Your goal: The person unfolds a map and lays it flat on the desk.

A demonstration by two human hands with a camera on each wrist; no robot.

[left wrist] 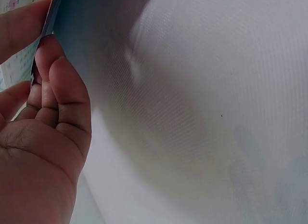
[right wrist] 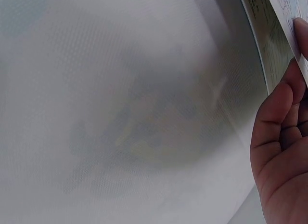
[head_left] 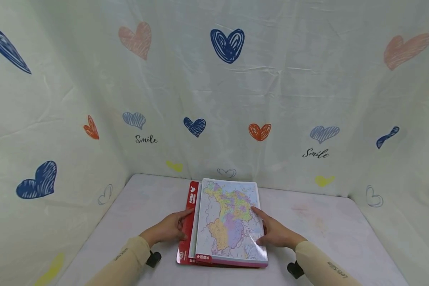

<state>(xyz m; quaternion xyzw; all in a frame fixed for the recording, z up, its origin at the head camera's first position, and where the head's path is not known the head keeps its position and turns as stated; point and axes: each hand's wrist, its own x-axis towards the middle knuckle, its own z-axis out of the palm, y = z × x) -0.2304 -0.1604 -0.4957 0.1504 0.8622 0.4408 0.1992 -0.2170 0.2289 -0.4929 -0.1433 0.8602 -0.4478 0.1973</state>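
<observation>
A colourful map sheet point(head_left: 232, 214) with rounded corners lies on top of a red-edged board point(head_left: 188, 225) printed with white characters. The board sticks out along the map's left side. My left hand point(head_left: 168, 228) grips the red board's left edge, thumb on top; in the left wrist view its fingers point(left wrist: 70, 84) curl under that edge. On the other side, my right hand point(head_left: 277, 232) pinches the map's right edge. In the right wrist view the map's white edge point(right wrist: 292, 5) stands raised over a greenish printed surface point(right wrist: 263, 41), with fingers point(right wrist: 273, 106) curled beneath it.
Both things are near the middle of a white-covered table point(head_left: 318, 234). A pale curtain point(head_left: 228, 91) with hearts and "Smile" lettering encloses the back and sides. Dark wrist cameras point(head_left: 296, 270) sit below the hands.
</observation>
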